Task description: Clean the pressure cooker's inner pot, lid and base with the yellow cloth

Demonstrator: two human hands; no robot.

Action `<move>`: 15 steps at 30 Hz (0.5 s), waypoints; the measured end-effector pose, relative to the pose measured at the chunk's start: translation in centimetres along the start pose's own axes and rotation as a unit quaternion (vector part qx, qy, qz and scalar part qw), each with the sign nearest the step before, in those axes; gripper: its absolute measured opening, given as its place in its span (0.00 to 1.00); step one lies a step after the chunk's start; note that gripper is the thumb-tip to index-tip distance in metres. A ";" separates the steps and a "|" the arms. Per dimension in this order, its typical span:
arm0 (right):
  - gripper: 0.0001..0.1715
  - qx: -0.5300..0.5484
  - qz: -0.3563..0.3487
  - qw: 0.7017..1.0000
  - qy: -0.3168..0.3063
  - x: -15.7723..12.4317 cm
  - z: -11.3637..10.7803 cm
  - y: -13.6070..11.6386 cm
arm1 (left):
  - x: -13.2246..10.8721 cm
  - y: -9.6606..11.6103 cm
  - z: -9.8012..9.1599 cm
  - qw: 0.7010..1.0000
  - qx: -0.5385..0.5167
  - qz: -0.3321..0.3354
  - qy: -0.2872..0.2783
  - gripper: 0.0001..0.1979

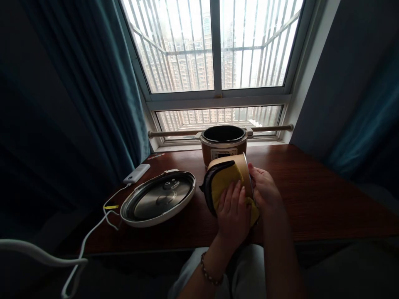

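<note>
The pot (245, 168) is tipped on its side above the near part of the table (311, 187), in front of the cooker (224, 145), whose lower front it hides. Much of the pot wall lies under the cloth (224, 182), yellow with dark edging; the pot's inside faces away and cannot be seen. Left hand (233, 209): fingers nearly straight, close together, laid on the cloth against the pot; thumb hidden, so a pinch on the cloth cannot be told. Right hand (264, 187): fingers bent, gripping the pot at its rim; some fingertips hidden. Label on the cooker front too small to read. Cable (90, 241), white, is cut off at the left edge; corners are dark.

Count: one pot, one cloth, one cooker with two side handles showing, one lid (160, 199) lying inner face up left of the pot, one white power bank (136, 173) beyond the lid, one bracelet (208, 270) on the left wrist. Two curtains flank the window (174, 45), the right one dim.
</note>
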State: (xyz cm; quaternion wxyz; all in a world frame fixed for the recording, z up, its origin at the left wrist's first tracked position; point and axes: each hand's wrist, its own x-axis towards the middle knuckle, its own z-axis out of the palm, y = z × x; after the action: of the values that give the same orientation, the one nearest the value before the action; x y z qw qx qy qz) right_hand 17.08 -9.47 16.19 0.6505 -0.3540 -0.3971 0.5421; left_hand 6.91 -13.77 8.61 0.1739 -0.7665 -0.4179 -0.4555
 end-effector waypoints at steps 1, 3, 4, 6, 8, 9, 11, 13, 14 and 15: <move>0.23 0.008 0.017 1.000 -0.011 -0.2 -0.4 0.1 | 0.2 0.1 0.0 1.000 0.001 0.015 -0.007 0.23; 0.23 0.021 0.055 0.998 -0.035 -0.9 -1.4 0.3 | 0.5 0.2 0.0 1.000 0.005 0.017 -0.007 0.23; 0.23 0.023 0.072 0.996 -0.048 -1.5 -1.9 0.5 | 0.5 0.2 0.0 1.000 0.006 0.012 -0.007 0.23; 0.21 0.025 0.104 0.992 -0.073 -2.6 -2.6 0.9 | 0.3 0.1 0.1 1.000 0.006 0.000 -0.003 0.23; 0.20 0.027 0.121 0.988 -0.089 -3.5 -2.9 1.2 | 0.1 0.0 0.1 1.000 0.001 -0.007 0.000 0.23; 0.20 0.030 0.121 0.988 -0.091 -3.8 -2.8 1.3 | 0.0 -0.1 0.2 1.000 -0.003 -0.009 0.001 0.23; 0.20 0.038 0.108 0.989 -0.088 -4.1 -2.5 1.4 | -0.2 -0.4 0.2 1.000 -0.010 -0.023 0.008 0.23; 0.20 0.045 0.094 0.992 -0.076 -4.0 -2.0 1.5 | -0.5 -1.0 0.3 0.997 -0.025 -0.066 0.027 0.23; 0.20 0.045 0.089 0.993 -0.069 -3.8 -1.8 1.5 | -0.6 -1.4 0.3 0.993 -0.039 -0.100 0.042 0.23; 0.21 0.042 0.086 0.994 -0.061 -3.7 -1.7 1.6 | -0.7 -1.8 0.3 0.986 -0.061 -0.144 0.058 0.23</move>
State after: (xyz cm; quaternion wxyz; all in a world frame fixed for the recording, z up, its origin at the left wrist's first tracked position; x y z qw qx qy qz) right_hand 17.62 -12.88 13.55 0.5903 -0.3253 -0.3816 0.6325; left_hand 5.47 -12.82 7.67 0.0835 -0.6794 -0.4848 -0.5444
